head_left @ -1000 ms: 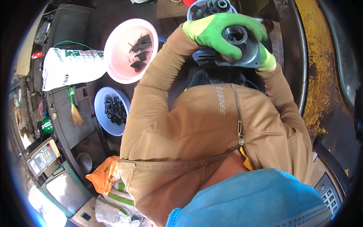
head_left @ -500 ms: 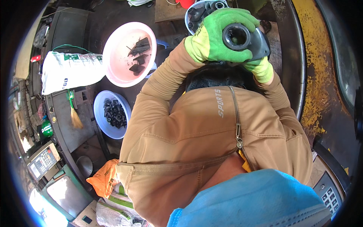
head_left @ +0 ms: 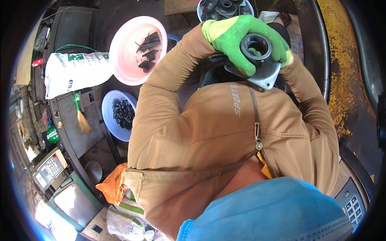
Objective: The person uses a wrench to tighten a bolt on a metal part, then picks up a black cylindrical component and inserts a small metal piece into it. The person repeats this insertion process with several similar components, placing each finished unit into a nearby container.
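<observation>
My left hand (head_left: pixel 241 42), in a green glove, is wrapped around a black rubber part (head_left: pixel 265 74) in front of my chest. This part has a thick round collar with an open bore and a flat flange with a small hole near its corner. Green glove fingertips show through the bore. My right hand (head_left: pixel 288 59), gloved too, grips the part from behind and below; only its yellow-green cuff side shows, and most of its fingers are hidden. Beyond my hands, a bowl (head_left: pixel 200 13) holds several similar black rubber parts.
A pink basin (head_left: pixel 120 44) with black scraps stands to the left. Below it sits a pale blue basin (head_left: pixel 107 110) of small black pieces. A white sack (head_left: pixel 76 78) and a small straw brush (head_left: pixel 82 122) are farther left. A worn yellow machine panel (head_left: pixel 341 72) rises at right.
The black rubber part has come slightly nearer my body and turned, so more of its flange shows. My left hand has shifted its grip, with the thumb now lying along the collar.
</observation>
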A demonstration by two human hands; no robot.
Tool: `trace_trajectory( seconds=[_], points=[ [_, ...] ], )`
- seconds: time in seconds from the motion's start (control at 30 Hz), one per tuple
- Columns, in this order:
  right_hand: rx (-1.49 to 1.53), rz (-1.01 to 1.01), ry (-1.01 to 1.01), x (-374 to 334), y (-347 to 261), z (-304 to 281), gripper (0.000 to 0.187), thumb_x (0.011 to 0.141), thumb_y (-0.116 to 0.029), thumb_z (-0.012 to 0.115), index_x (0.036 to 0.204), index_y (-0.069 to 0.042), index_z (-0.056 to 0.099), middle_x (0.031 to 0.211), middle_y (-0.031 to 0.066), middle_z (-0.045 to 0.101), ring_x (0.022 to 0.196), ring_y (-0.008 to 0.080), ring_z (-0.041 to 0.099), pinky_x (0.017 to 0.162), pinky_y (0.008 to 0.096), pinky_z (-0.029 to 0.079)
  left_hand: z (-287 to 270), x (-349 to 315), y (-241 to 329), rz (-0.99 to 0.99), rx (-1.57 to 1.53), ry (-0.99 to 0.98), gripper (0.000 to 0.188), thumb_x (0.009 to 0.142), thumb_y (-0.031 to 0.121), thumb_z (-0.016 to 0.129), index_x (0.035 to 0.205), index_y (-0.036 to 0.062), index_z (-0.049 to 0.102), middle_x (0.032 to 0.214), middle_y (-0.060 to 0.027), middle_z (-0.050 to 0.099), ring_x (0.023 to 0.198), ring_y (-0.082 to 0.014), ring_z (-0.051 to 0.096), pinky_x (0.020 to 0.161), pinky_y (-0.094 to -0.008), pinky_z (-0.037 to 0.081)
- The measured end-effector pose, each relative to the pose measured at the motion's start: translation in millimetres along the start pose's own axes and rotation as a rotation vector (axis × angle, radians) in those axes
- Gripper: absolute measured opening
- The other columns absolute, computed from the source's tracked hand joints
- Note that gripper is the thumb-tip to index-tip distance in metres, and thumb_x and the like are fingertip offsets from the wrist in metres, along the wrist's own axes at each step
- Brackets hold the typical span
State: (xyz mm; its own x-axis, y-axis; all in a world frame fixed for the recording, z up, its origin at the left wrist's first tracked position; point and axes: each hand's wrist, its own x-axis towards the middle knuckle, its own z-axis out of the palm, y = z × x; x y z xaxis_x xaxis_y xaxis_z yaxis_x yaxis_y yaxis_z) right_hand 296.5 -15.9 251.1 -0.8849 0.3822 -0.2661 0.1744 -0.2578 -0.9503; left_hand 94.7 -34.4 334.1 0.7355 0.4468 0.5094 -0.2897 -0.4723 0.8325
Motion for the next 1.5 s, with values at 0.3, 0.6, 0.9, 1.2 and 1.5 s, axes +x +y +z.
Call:
trace_trajectory(
  seconds=[0.3, 0.6, 0.9, 1.2, 1.5],
  points=[
    [0.612, -0.242, 0.335, 28.1, -20.3, -11.3, 0.035, 0.101, -0.027, 0.051, 0.128, -0.005, 0.052, 0.076, 0.0001, 0.058, 0.048, 0.0063, 0.040, 0.042, 0.0209, 0.027, -30.5, -25.3, 26.9, -0.341, 0.798, 0.386, 0.061, 0.069, 0.016, 0.083, 0.124, 0.0012, 0.061, 0.128, -0.0145, 0.062, 0.117, -0.0266, 0.060, 0.097, -0.0395, 0.050],
    [0.315, -0.175, 0.333, 18.7, -47.2, -2.5, 0.040, 0.094, -0.021, 0.061, 0.130, -0.005, 0.057, 0.096, -0.0001, 0.064, 0.073, 0.0054, 0.056, 0.060, 0.0190, 0.044, 3.9, -43.5, -12.1, -0.318, -0.953, 1.081, 0.074, 0.092, 0.055, 0.052, 0.145, 0.0049, 0.041, 0.141, -0.0176, 0.051, 0.128, -0.0340, 0.052, 0.112, -0.0473, 0.038],
    [-0.821, -0.569, 0.450, 5.6, -66.1, -22.1, 0.029, 0.097, -0.012, 0.057, 0.124, -0.003, 0.062, 0.120, 0.0138, 0.066, 0.109, 0.0235, 0.063, 0.092, 0.0325, 0.049, 1.1, -55.7, -19.2, -0.065, -1.142, 0.970, 0.049, 0.095, 0.041, 0.052, 0.130, 0.0059, 0.053, 0.126, -0.0171, 0.058, 0.116, -0.0296, 0.057, 0.101, -0.0456, 0.046],
    [-1.387, -0.834, 0.338, 6.7, -61.4, -32.3, 0.029, 0.095, -0.007, 0.059, 0.122, 0.000, 0.062, 0.117, 0.0154, 0.066, 0.096, 0.0286, 0.066, 0.079, 0.0338, 0.054, 3.0, -47.9, -18.1, -0.193, -1.248, 0.936, 0.048, 0.092, 0.029, 0.054, 0.130, 0.0000, 0.054, 0.119, -0.0191, 0.065, 0.107, -0.0329, 0.065, 0.094, -0.0462, 0.053],
    [-1.255, -0.931, 0.403, 18.3, -34.6, -27.9, 0.032, 0.098, -0.014, 0.059, 0.124, 0.003, 0.061, 0.112, 0.0151, 0.069, 0.096, 0.0250, 0.067, 0.083, 0.0305, 0.053, -2.0, -51.0, -20.0, -0.051, -1.056, 0.951, 0.048, 0.087, 0.022, 0.058, 0.129, -0.0009, 0.052, 0.120, -0.0190, 0.063, 0.108, -0.0328, 0.063, 0.094, -0.0466, 0.053]
  ],
)
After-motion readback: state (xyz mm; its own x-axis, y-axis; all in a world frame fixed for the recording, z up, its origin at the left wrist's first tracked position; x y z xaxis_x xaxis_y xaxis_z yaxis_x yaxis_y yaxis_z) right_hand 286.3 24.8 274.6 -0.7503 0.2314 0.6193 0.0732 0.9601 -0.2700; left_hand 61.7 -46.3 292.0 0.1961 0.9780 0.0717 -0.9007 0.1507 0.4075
